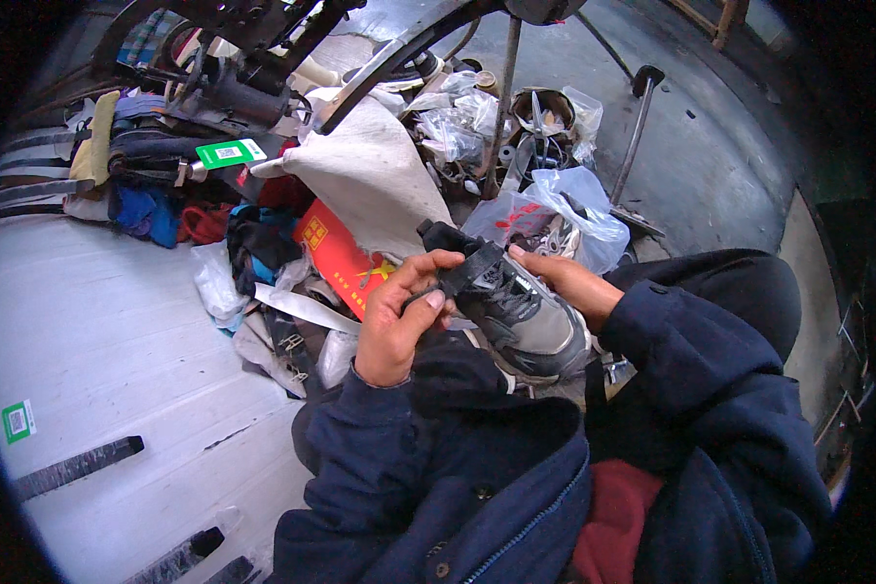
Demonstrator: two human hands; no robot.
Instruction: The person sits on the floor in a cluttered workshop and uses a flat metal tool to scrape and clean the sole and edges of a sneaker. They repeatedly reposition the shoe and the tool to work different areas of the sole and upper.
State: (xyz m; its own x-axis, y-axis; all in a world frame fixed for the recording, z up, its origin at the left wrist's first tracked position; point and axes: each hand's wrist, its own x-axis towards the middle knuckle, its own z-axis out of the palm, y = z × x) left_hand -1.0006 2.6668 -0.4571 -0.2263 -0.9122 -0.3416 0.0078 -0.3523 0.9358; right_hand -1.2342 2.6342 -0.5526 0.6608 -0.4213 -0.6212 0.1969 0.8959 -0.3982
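Grey sneaker (pixel 530 316) over lap, between both hands. Left hand (pixel 391 326) pinches black strap (pixel 462 275) at shoe's heel end, fingers closed. Right hand (pixel 576 284) steadies far side, fingers wrapped on upper (fingertips hidden). Shoe likely light, upper soft, sole stiffer; best held by sole or heel.

The pale plank worktop (pixel 97 331) on the left carries two dark strips (pixel 78 467) and a green sticker (pixel 17 420) near its front edge, a heap of cloths, straps and bags (pixel 253 263) to the right, and a red packet (pixel 339 255) beside them.
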